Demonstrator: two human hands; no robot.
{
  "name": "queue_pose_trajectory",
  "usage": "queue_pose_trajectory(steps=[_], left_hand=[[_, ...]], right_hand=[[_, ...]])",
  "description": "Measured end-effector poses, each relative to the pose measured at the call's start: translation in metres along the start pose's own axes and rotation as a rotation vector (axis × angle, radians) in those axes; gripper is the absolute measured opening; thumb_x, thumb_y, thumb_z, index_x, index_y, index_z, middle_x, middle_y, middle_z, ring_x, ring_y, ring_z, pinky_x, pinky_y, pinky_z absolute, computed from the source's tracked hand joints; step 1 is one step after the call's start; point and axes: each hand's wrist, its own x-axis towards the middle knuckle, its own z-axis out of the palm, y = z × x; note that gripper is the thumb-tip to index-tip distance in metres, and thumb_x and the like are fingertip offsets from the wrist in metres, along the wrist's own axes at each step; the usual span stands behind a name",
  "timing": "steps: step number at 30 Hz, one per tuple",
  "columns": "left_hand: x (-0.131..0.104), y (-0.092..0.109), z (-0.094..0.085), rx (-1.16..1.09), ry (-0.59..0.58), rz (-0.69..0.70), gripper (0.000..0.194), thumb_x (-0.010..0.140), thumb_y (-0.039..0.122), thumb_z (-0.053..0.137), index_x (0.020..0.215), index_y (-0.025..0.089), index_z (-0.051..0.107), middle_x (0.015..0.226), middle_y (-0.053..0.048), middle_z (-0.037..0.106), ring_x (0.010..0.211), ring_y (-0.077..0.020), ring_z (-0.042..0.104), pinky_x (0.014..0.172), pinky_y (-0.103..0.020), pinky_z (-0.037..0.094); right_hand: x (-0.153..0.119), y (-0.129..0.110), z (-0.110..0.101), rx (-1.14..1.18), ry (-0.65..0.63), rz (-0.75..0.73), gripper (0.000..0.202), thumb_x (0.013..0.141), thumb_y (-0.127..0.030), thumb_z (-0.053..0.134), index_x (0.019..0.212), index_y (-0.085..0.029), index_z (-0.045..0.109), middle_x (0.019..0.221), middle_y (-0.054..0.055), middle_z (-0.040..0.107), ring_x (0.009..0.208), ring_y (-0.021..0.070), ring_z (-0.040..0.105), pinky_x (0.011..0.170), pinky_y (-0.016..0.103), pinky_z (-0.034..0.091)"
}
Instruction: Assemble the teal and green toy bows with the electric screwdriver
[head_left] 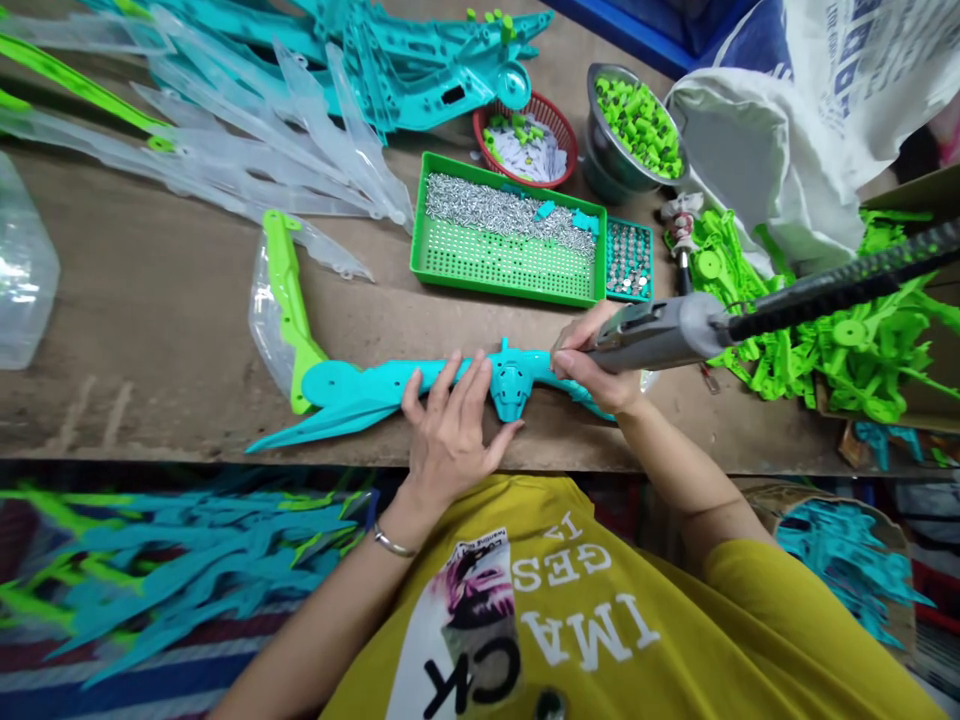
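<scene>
A teal plastic toy bow (367, 385) lies along the bench's near edge. At its left end are a lime-green limb (283, 280) and a clear plastic piece. My left hand (450, 425) holds the bow down, fingers over its middle and thumb beside the raised teal centre piece (511, 385). My right hand (596, 365) is wrapped round a grey power screwdriver (667, 332) with a black coiled cord (832, 285). The tool lies over the bow's right arm; my fingers hide its tip, so contact with a screw cannot be seen.
Beyond the bow stand a green tray (510, 280) of screws, a small teal tray (630, 262) of metal discs, a red basket (570, 150) and a metal bowl (598, 160) of green pieces. Clear and teal parts (442, 95) lie back left, green parts (862, 340) at right.
</scene>
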Motion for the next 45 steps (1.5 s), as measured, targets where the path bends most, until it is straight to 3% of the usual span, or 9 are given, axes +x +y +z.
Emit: queue_pose_trajectory(steps=[7,9,14,17,22,27,36,41,45], left_hand=[[0.001,-0.001,0.000,-0.011,0.000,0.005,0.094,0.092,0.050,0.068,0.165,0.014,0.021,0.145,-0.020,0.063,0.139,-0.0384,0.055,0.123,-0.057,0.019],[0.002,-0.001,0.001,-0.002,-0.004,0.014,0.094,0.094,0.049,0.067,0.165,0.013,0.018,0.146,-0.021,0.061,0.140,-0.0386,0.054,0.124,-0.058,0.018],[0.004,0.000,0.004,0.027,-0.048,0.009,0.090,0.096,0.049,0.065,0.165,0.013,0.020,0.155,-0.022,0.052,0.151,-0.0393,0.041,0.126,-0.059,0.013],[0.000,0.001,0.003,0.046,-0.012,-0.011,0.090,0.091,0.051,0.070,0.161,0.010,0.031,0.158,-0.026,0.046,0.156,-0.0408,0.029,0.126,-0.059,0.017],[-0.005,0.002,0.002,0.095,0.125,-0.070,0.092,0.083,0.055,0.078,0.157,0.014,0.040,0.146,-0.023,0.059,0.153,-0.0404,0.036,0.126,-0.061,0.011],[-0.002,0.003,0.003,0.107,0.073,-0.082,0.090,0.085,0.056,0.075,0.156,0.013,0.041,0.143,-0.022,0.063,0.141,-0.0416,0.050,0.125,-0.062,0.006],[-0.001,0.002,0.004,0.131,0.073,-0.067,0.082,0.085,0.057,0.075,0.150,0.014,0.049,0.143,-0.023,0.063,0.138,-0.0418,0.053,0.125,-0.061,0.007],[0.000,0.003,0.004,0.116,0.081,-0.073,0.082,0.085,0.057,0.074,0.151,0.015,0.049,0.143,-0.023,0.063,0.139,-0.0413,0.053,0.125,-0.061,0.007],[0.001,0.003,0.002,0.078,0.048,-0.075,0.080,0.087,0.057,0.072,0.151,0.016,0.048,0.144,-0.020,0.063,0.140,-0.0396,0.053,0.125,-0.059,0.005]], right_hand=[[0.023,-0.013,-0.005,0.118,-0.329,-0.153,0.023,0.081,-0.038,0.079,0.085,-0.023,0.063,0.059,-0.006,0.060,0.051,0.0111,0.057,0.054,0.027,0.051],[0.032,-0.019,-0.010,0.184,-0.219,-0.210,0.022,0.084,-0.039,0.078,0.093,-0.024,0.065,0.057,-0.007,0.059,0.047,0.0109,0.056,0.049,0.026,0.049],[0.071,-0.012,-0.030,0.111,0.368,-0.352,0.024,0.083,-0.044,0.077,0.096,-0.029,0.064,0.055,-0.009,0.053,0.048,0.0111,0.056,0.054,0.028,0.051],[0.093,0.008,-0.042,-0.009,0.498,-0.329,0.031,0.082,-0.053,0.075,0.095,-0.028,0.062,0.057,-0.009,0.052,0.051,0.0116,0.059,0.058,0.029,0.051],[0.108,0.032,-0.047,-0.084,0.543,-0.286,0.038,0.079,-0.059,0.074,0.091,-0.025,0.062,0.055,-0.009,0.052,0.047,0.0110,0.056,0.055,0.029,0.048],[0.113,0.040,-0.045,-0.084,0.554,-0.302,0.036,0.080,-0.057,0.073,0.090,-0.025,0.061,0.053,-0.009,0.051,0.045,0.0106,0.055,0.053,0.029,0.047],[0.119,0.049,-0.051,-0.050,0.520,-0.262,0.035,0.080,-0.058,0.071,0.086,-0.026,0.057,0.052,-0.011,0.048,0.045,0.0106,0.055,0.054,0.030,0.048],[0.114,0.023,-0.047,0.017,0.495,-0.298,0.032,0.080,-0.052,0.075,0.089,-0.026,0.060,0.052,-0.010,0.048,0.044,0.0099,0.053,0.051,0.028,0.047],[0.082,-0.016,-0.017,0.194,0.369,-0.294,0.023,0.083,-0.041,0.077,0.094,-0.026,0.063,0.053,-0.010,0.051,0.045,0.0104,0.055,0.050,0.026,0.049]])
